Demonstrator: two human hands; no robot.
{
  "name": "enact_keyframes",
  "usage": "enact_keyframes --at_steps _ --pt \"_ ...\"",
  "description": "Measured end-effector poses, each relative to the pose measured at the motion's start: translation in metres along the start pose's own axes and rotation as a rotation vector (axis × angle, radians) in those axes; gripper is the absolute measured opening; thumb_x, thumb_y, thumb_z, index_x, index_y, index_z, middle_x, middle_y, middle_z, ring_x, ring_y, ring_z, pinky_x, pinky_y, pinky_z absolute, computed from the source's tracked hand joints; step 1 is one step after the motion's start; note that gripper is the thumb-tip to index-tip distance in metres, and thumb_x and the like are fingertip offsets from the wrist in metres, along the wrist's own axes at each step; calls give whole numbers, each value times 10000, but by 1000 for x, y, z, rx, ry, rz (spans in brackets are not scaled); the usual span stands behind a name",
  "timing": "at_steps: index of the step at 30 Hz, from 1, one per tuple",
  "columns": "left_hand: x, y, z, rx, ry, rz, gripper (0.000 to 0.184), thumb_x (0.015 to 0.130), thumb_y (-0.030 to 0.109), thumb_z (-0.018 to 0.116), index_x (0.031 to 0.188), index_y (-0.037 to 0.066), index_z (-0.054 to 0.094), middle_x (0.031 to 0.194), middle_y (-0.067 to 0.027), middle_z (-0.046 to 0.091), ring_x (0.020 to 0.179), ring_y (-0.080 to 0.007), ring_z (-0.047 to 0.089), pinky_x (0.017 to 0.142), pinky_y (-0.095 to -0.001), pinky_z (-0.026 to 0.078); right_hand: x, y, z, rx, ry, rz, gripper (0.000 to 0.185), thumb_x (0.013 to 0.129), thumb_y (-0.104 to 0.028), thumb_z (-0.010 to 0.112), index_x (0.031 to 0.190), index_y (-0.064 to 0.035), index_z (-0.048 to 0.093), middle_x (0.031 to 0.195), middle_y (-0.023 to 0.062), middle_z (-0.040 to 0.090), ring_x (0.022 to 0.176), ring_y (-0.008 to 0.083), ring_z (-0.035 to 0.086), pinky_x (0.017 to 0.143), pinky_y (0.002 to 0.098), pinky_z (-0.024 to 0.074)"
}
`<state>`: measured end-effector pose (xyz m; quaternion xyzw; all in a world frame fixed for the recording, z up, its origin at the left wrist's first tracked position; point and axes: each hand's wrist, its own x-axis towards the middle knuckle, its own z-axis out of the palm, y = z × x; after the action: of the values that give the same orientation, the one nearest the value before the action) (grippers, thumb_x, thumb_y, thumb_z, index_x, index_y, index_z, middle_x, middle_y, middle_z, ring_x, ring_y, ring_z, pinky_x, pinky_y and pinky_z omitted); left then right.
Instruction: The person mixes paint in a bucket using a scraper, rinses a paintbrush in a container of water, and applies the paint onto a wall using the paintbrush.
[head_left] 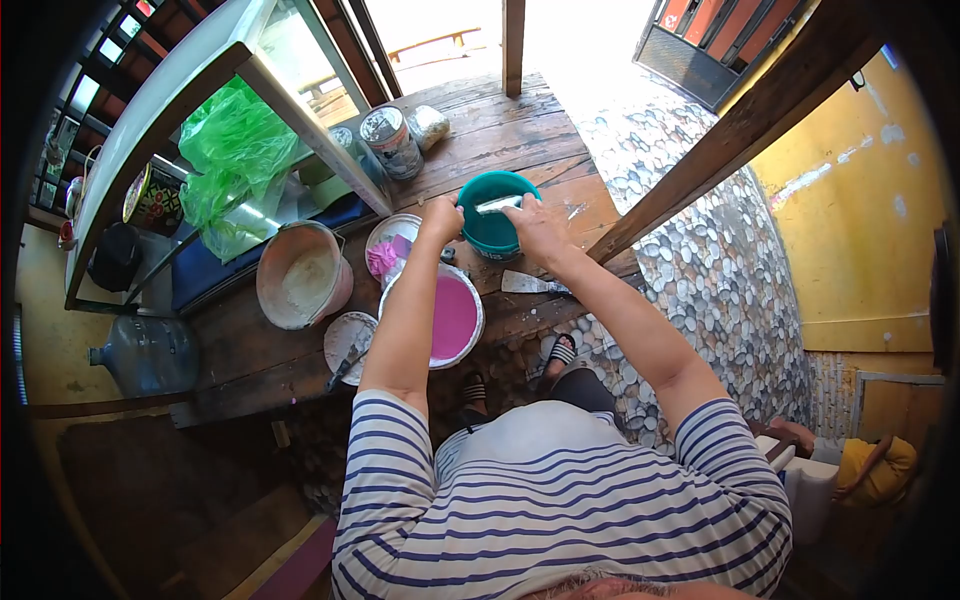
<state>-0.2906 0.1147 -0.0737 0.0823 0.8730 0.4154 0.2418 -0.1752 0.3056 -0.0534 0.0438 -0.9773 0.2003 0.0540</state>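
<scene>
From above, my two bare arms in striped sleeves reach towards twelve o'clock over a worn wooden table (478, 128). Between my hands is a teal bucket (484, 238), and over its mouth is a small white bar (496, 205). My right hand (537, 230) pinches the bar's right end, so that hand is nearer to it. The bar lies at about ten o'clock from my right hand and three o'clock from my left; its long axis runs nearly nine to three, the right end slightly higher. My left hand (443, 217) is curled at the bucket's nine o'clock side; I cannot tell whether it grips the rim. Taking the teal bucket as the clock's centre, a bucket of pink liquid (480, 322) stands at seven, a scraper (522, 283) lies at five, and a smeared can (391, 146) stands at ten.
</scene>
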Motion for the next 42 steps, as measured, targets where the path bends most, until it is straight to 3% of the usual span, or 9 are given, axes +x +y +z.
enact_keyframes --at_steps 10,13,17,21,23,27,29,35,42 --pt "1 -3 -3 -18 -47 -1 358 1011 134 562 1344 14 614 1000 -218 739 726 -306 757 616 -404 605 -30 -10 -10 -168 196 -197 479 867 33 539 1339 -34 582 1174 232 580 1091 382 605 887 448 540" --pt "-9 -3 -18 137 -26 -51 450 1003 247 607 1357 -31 585 1132 -272 703 889 -334 752 704 -395 598 -41 -14 -31 -144 214 -179 471 881 28 545 1347 -29 575 1166 228 594 1082 379 609 888 441 535" --pt "-75 -18 -60 55 294 266 506 981 350 639 1278 -58 617 1161 -279 690 1088 -350 688 909 -399 536 -50 -16 -45 89 240 2 372 941 -74 574 1305 0 598 1092 221 637 1054 383 628 912 437 519" --pt "-154 -71 -88 33 417 273 458 980 344 645 1228 -41 644 1067 -232 704 967 -327 693 839 -410 536 -52 -8 -29 233 432 112 310 982 -136 566 1246 11 630 987 215 688 957 374 676 857 432 537" --pt "-194 -89 -88 174 535 228 447 965 355 672 1142 -56 656 932 -189 675 808 -295 649 761 -416 523 -58 -19 -32 548 400 490 289 984 -165 570 1186 25 650 940 207 714 888 360 706 799 437 550" --pt "-218 -141 -64 109 508 173 427 940 362 707 1074 -41 664 819 -134 636 705 -249 592 695 -405 500 -56 -16 -12 1136 404 700 283 1001 -146 562 1192 50 634 893 106 720 740 148 672 622 279 532" --pt "-215 -151 -54 -239 232 -35 443 921 381 727 1074 -29 662 783 -105 636 681 -228 592 672 -395 494 -61 -31 -18 1294 411 720 273 1006 -126 553 1208 48 613 911 77 699 713 78 618 565 200 473" --pt "-193 -186 -44 -158 324 -12 361 890 321 701 866 -14 569 753 -133 626 693 -253 606 677 -402 491 -78 -56 -21 1803 340 740 194 1023 -120 487 1139 1 586 845 30 612 631 57 511 482 207 354" --pt "-187 -179 -45 -36 280 119 347 869 257 611 768 -57 502 677 -185 572 615 -316 558 639 -459 464 -131 -99 -52 1827 440 788 129 996 -208 561 1010 -80 569 788 -9 544 568 45 433 460 214 335"
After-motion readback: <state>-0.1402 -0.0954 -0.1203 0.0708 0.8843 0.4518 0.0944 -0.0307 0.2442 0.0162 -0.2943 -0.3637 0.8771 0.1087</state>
